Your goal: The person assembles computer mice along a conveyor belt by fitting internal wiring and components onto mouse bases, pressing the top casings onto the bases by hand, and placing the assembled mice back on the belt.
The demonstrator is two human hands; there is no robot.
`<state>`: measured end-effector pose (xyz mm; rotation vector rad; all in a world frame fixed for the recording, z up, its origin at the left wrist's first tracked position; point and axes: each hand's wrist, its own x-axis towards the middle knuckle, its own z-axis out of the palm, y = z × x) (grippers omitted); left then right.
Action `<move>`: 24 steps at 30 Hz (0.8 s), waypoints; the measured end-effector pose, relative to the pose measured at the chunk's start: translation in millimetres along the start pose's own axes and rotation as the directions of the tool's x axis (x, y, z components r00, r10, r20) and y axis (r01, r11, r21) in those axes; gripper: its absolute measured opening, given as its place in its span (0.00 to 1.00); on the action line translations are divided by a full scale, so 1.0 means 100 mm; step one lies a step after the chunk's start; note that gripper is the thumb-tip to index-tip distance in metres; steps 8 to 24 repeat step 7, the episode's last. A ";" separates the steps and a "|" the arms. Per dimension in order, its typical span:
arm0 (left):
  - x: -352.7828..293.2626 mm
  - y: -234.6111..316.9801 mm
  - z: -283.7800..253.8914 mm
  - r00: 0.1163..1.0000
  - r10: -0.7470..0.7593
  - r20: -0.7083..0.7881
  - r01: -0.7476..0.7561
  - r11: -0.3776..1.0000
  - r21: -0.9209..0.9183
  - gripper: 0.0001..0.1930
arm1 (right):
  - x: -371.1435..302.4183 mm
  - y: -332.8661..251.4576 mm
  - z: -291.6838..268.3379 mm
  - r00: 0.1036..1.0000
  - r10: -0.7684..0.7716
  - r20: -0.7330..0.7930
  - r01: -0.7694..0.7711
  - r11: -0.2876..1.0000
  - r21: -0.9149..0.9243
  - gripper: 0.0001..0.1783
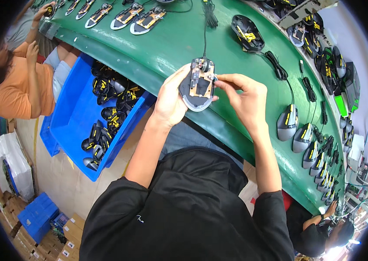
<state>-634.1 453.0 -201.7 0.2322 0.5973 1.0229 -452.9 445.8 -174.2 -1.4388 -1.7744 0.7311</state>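
Note:
An opened computer mouse, its circuit board bare on a dark base with a pale rounded rim, is held over the green bench's near edge. My left hand grips it from the left side, fingers partly hidden beneath. The mouse's black cable runs away from me to a tied bundle. Thumb and forefinger of my right hand pinch together at the board's right edge; what lies between them is too small to make out. A loose black mouse top shell with yellow parts lies farther off to the right.
Left of me, a blue bin holds several black-and-yellow mouse shells. Several opened mice line the bench at far left. Assembled grey-black mice with cables stand along its right side. Other people sit at left and lower right.

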 end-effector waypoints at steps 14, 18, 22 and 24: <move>-0.05 -0.20 0.03 0.999 0.044 -0.030 -0.041 0.996 0.082 0.21 | -0.09 0.00 0.22 0.971 0.091 -0.219 -0.070 0.993 0.099 0.08; -0.05 -0.20 0.03 0.999 0.044 -0.030 -0.041 0.996 0.082 0.21 | -0.09 0.00 0.22 0.971 0.091 -0.219 -0.070 0.993 0.099 0.08; -0.05 -0.20 0.03 0.999 0.044 -0.030 -0.041 0.996 0.082 0.21 | -0.09 0.00 0.22 0.971 0.091 -0.219 -0.070 0.993 0.099 0.08; -0.05 -0.20 0.03 0.999 0.044 -0.030 -0.041 0.996 0.082 0.21 | -0.09 0.00 0.22 0.971 0.091 -0.219 -0.070 0.993 0.099 0.08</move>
